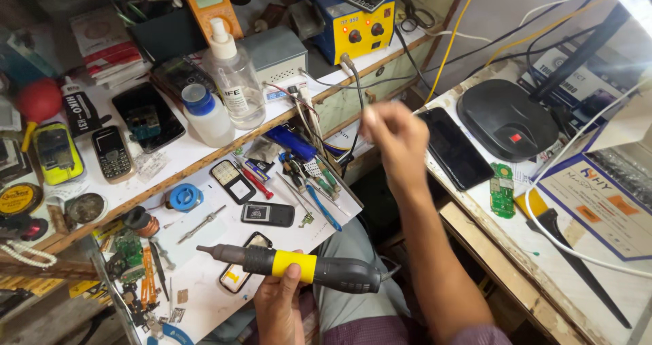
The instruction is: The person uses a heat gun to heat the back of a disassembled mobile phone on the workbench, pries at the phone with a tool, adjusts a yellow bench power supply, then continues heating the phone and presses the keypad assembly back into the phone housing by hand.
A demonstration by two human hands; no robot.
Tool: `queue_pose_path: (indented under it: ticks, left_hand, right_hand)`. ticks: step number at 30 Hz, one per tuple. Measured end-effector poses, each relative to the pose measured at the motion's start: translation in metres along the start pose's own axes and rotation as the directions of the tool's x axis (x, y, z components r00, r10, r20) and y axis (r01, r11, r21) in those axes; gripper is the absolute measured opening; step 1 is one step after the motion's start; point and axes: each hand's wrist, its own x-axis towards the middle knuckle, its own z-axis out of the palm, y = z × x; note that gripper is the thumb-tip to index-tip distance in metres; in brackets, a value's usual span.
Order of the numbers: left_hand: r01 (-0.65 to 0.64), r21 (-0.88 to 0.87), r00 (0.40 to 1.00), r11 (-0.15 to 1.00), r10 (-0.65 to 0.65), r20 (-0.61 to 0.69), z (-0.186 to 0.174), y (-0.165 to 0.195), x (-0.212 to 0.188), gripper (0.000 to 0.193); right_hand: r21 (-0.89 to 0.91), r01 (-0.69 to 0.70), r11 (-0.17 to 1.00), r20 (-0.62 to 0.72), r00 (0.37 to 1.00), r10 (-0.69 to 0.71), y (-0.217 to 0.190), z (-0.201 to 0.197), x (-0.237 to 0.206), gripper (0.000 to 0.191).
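Both hands are busy over a crowded repair worktop (pixel 204 277). Left hand (pixel 280 304) sits low and close to the body, palm up, fingers wrapped from beneath around the hot-air handpiece (pixel 292 265), a black tool with a yellow band. It lies nearly level across the lap edge, metal nozzle pointing left over the white sheet and clear of the small parts, which looks like a way to keep the hot end off the person's clothes; its cord leaves the rear end to the right. The grip falls just behind the yellow band, near the middle of the tool, so it seems balanced rather than squeezed hard.

Right hand (pixel 397 138) is raised well above, forearm stretched up and away from the body, wrist bent, fingers bunched together. It is blurred, so whether it pinches anything I cannot tell; a thin wire runs close by it. It hovers between the tool-strewn sheet and the dark phone (pixel 454 148) lying face up on the side bench.

Just beside the handpiece's nozzle lies a small phone (pixel 239 271) with its back open, and further up a dark handset (pixel 267 214) lies flat.
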Motion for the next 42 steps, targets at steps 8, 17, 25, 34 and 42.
queue_pose_path:
  ticks: [8,17,25,34,42]
  left_hand:
    - [-0.019,0.007,0.999,1.0,0.019,-0.03,-0.006,0.004,-0.001,0.046]
    - [0.031,0.041,0.996,0.999,-0.027,-0.087,-0.001,0.007,-0.001,0.048]
    - [0.017,0.02,0.996,1.0,-0.015,-0.086,-0.006,0.004,0.004,0.048]
    - [0.038,0.008,0.995,0.999,-0.038,-0.089,-0.006,0.005,0.005,0.047]
    - [0.012,-0.019,0.998,1.0,-0.013,-0.066,-0.01,0.002,0.003,0.046]
  right_hand:
    - [0.063,-0.009,0.998,-0.407,0.913,0.034,0.081,0.017,0.125,0.019]
    - [-0.039,-0.162,0.986,-0.494,0.861,0.122,0.107,0.035,0.156,0.027]
    - [-0.059,-0.206,0.977,-0.53,0.836,0.144,0.103,0.035,0.159,0.019]
    - [-0.12,-0.143,0.982,-0.503,0.862,0.064,0.112,0.031,0.162,0.015]
    - [-0.117,-0.128,0.985,-0.484,0.873,0.056,0.109,0.031,0.161,0.014]
